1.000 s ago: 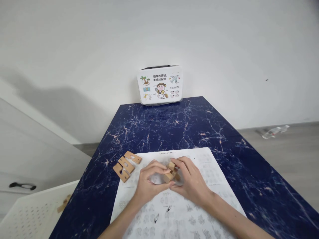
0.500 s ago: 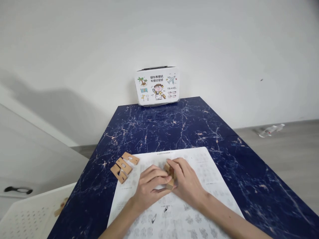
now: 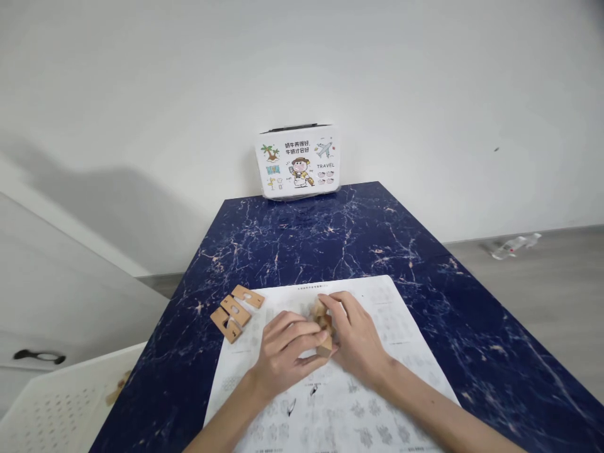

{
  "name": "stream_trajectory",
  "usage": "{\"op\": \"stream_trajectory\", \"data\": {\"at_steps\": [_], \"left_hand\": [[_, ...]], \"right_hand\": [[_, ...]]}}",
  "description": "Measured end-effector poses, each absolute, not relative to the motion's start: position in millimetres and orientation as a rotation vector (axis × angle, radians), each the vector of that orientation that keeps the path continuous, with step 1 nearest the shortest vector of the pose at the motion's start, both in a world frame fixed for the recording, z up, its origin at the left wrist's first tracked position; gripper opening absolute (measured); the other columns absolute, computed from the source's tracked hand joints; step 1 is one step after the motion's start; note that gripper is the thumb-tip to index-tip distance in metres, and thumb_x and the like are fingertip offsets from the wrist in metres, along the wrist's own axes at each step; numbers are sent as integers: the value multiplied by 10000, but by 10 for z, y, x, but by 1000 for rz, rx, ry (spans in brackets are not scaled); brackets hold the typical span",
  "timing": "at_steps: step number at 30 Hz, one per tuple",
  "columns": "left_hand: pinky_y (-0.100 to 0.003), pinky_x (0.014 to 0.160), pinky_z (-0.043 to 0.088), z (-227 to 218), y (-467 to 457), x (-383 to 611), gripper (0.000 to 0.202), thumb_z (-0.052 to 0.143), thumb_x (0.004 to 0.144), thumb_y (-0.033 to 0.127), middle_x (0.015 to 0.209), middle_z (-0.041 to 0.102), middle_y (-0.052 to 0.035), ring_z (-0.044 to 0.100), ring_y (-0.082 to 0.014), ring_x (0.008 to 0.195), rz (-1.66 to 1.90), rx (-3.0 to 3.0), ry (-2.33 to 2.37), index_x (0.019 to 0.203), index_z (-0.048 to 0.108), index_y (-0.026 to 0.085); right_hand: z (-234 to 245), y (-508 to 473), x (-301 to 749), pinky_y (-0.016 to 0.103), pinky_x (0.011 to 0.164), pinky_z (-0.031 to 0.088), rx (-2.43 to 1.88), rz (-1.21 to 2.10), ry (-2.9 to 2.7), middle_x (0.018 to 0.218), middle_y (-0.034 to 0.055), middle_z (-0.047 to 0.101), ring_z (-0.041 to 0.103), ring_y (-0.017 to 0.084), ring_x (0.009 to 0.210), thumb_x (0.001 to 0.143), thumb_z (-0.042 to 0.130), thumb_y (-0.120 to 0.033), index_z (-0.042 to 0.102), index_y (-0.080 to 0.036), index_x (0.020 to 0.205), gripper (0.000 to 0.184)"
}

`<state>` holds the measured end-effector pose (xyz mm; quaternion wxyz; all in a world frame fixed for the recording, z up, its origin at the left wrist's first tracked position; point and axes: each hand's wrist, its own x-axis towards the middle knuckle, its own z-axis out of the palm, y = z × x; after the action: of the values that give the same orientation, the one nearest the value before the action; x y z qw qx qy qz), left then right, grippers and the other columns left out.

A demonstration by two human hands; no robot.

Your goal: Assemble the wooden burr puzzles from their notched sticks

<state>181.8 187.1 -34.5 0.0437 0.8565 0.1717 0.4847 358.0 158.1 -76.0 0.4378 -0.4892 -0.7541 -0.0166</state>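
Wooden block cluster (image 3: pixel 325 323) gripped two-handed over the printed sheet (image 3: pixel 330 397)
It's pinched on the sheet's left side by the left hand (image 3: pixel 285 349), thumb and fingers bent in to about block width, and on the sheet's right side by the right hand (image 3: pixel 359 333), fingers curled a bit wider around it. Whether the sheet is touched can't be told, and the joints are pretty blurry. Three flat wooden pieces (image 3: pixel 242 316) are set at the sheet's far-left corner; a cartoon-print case (image 3: pixel 298 162) is stood well beyond its far edge.
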Motion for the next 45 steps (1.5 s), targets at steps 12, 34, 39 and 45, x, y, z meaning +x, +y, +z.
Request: {"op": "stream_trajectory", "data": {"at_steps": [12,34,39,45], "left_hand": [[-326,655,565,-223,1669,1830,296,867,765,67,842,795,-49,690,-206,764,1544,2802,551,1003,709,143],[-322,782,579,-38,1389,1887,215,716,934,150,976,782,-39,715,-187,859,1385,2478,804,1142,689,200],[-312,755,580,-256,1816,1610,240,574,1023,360,935,772,-21,731,-187,801,847,2076,1309,1215,643,232],[-307,648,526,-481,1986,1582,255,501,1038,425,796,739,-7,690,-195,697,712,2126,1398,1098,617,206]], "right_hand": [[-657,1537,3640,362,692,522,-1173,-197,-1904,1066,122,651,622,261,827,712,547,-83,453,-160,1413,712],[-534,1683,3994,316,642,520,-1315,305,-1903,1099,69,655,663,196,754,886,714,-285,475,-224,1426,593],[-360,1883,4312,290,648,524,-1239,775,-2067,1002,34,689,662,180,738,825,749,-276,566,-226,1323,532],[-353,1922,4362,265,565,420,-1206,858,-2283,771,-25,655,586,165,630,750,716,-144,662,-216,1127,387]]}}
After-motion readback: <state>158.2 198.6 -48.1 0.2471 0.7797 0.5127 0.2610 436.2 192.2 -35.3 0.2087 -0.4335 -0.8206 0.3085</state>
